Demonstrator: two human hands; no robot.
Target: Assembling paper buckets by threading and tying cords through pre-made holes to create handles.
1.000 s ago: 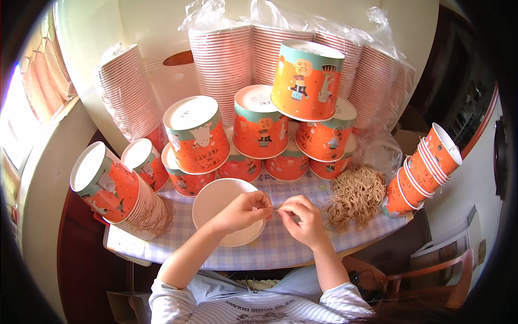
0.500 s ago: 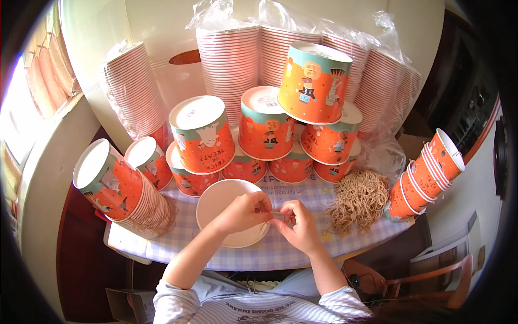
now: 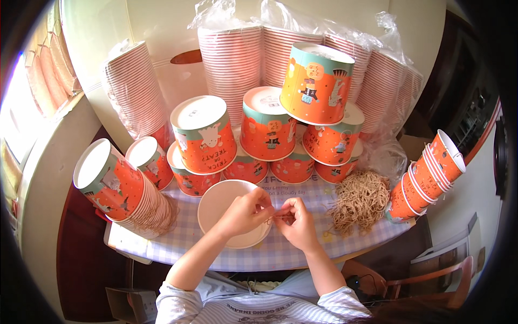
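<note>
The person's left hand and right hand meet over the near middle of the table with the pale blue checked cloth. The fingertips of both hands are pinched narrow on a thin tan rubber band, which runs as a short taut line between them. The band is so fine that only the stretch between the two hands can be made out.

The left hand hangs over the right edge of a round white paper lid that lies flat on the cloth; whether the hand touches it cannot be told. To the right of the right hand, near but apart from it, sits a loose heap of tan rubber bands.

Beyond the hands, in the middle of the table, orange and teal paper tubs with cartoon figures are piled upside down in a heap, the topmost one tilted at the far right. On the near left a nested stack of the same orange tubs lies on its side with its white bottom turned up and left. On the right edge another nested stack of orange tubs leans outward. Along the far wall stand tall columns of white, red-rimmed paper lids wrapped in clear plastic.
</note>
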